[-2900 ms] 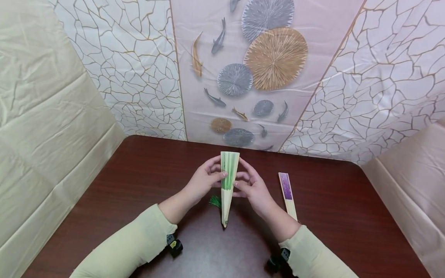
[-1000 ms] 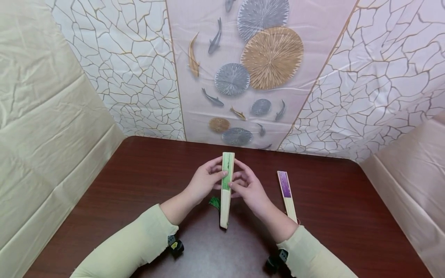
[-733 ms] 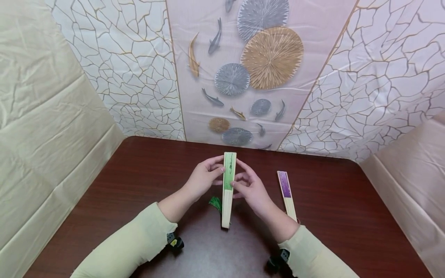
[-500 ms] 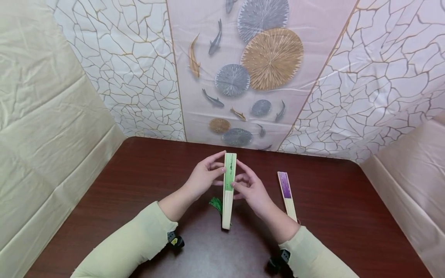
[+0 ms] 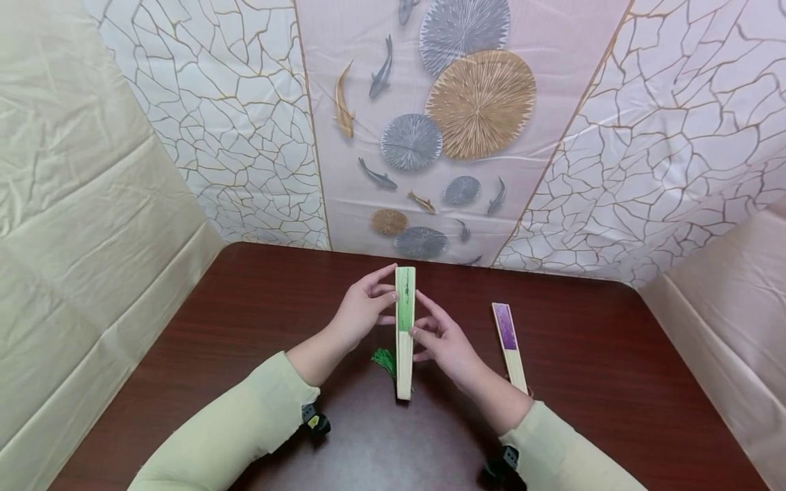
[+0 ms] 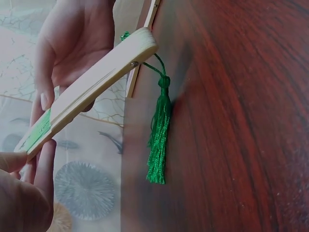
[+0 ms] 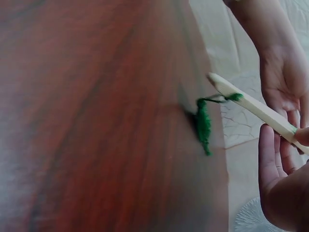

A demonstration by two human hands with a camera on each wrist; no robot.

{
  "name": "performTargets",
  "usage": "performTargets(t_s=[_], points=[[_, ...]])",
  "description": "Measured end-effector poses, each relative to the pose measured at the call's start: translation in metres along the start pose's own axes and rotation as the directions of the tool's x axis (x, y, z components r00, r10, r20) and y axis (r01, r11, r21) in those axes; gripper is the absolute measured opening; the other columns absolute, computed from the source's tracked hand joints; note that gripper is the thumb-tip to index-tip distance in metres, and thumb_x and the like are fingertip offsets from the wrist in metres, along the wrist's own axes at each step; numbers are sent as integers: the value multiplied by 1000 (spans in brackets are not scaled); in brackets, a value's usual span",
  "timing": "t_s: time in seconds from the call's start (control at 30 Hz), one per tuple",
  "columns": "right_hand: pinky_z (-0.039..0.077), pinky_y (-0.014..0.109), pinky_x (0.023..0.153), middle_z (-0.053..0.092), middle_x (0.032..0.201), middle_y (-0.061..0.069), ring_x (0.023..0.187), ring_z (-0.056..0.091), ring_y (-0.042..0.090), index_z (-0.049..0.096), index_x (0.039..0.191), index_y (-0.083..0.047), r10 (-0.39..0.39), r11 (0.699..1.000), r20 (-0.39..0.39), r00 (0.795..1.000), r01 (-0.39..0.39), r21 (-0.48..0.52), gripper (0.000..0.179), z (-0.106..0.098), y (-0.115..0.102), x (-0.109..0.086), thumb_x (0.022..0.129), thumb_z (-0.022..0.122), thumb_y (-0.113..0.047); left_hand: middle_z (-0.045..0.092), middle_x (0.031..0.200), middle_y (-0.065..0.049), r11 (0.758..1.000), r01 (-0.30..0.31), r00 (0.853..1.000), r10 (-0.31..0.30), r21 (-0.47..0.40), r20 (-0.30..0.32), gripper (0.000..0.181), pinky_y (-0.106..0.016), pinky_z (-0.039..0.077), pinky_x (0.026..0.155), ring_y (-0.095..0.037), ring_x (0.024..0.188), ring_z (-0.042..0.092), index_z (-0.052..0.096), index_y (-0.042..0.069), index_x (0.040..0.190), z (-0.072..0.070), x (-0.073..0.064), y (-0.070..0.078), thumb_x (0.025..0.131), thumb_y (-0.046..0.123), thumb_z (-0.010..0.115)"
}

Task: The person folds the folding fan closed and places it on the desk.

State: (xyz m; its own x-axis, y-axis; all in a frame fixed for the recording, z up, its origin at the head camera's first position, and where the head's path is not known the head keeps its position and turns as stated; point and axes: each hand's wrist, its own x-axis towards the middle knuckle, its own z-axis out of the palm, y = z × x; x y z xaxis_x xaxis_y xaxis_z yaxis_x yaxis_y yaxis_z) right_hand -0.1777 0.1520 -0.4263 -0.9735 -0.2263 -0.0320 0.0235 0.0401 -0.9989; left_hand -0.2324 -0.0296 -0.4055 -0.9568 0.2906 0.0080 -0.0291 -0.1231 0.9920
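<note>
A green folding fan (image 5: 404,361) with pale wooden ribs is folded up and held lengthwise over the table, its narrow pivot end toward me. My left hand (image 5: 359,310) grips its upper left edge with thumb and fingers, the index finger reaching the top corner. From the right, my right hand (image 5: 451,348) holds the fan lower down, thumb near where green leaf meets bare ribs. A green tassel (image 6: 160,130) hangs by a cord from the pivot end in the left wrist view. Fingers partly cover the green leaf in both wrist views.
A folded purple fan (image 5: 505,327) lies on the dark red-brown table (image 5: 258,293), right of my right hand, its lower end beside the right forearm. A patterned cloth (image 5: 424,88) hangs behind the table's far edge, and beige cloth (image 5: 92,239) borders the sides.
The green fan was slightly spread about three seconds ago, and its folds are now pressed together. My left index finger has moved to the top corner; the right hand has slid slightly down.
</note>
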Motion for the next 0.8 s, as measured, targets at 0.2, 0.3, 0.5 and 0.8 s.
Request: performTargets(t_s=[0.2,0.3,0.5,0.8], points=[[60,49,69,60,98,16,80,64,20,26,158,-25,45,997,60,997,-41,-58,79,1,8,-9,93,61,3,66,115,-17,999,39,998,-39,-16,-44,52,-43,61,72,-25,102,67,51,23,145,-1,7,-7,98,3,59],[60,47,68,59,94,14,78,63,19,26,158,-24,75,995,60,995,-71,-77,81,2,13,-15,92,62,5,65,116,-18,999,42,998,-43,-13,-54,52,-43,61,72,-26,101,68,50,22,146,-1,10,-10,98,3,59],[60,46,64,57,91,13,75,62,19,26,158,-18,107,990,57,993,-101,-94,80,6,18,-25,90,62,7,64,116,-17,996,90,994,-90,-5,-65,53,-42,61,71,-26,101,67,50,22,146,0,11,-16,98,3,60],[60,44,62,59,90,14,74,63,20,29,157,-20,119,988,29,993,-115,-102,80,5,22,-23,89,62,8,64,116,-17,995,101,993,-100,18,-55,52,-42,61,72,-25,102,67,48,17,147,2,17,-22,98,4,60]])
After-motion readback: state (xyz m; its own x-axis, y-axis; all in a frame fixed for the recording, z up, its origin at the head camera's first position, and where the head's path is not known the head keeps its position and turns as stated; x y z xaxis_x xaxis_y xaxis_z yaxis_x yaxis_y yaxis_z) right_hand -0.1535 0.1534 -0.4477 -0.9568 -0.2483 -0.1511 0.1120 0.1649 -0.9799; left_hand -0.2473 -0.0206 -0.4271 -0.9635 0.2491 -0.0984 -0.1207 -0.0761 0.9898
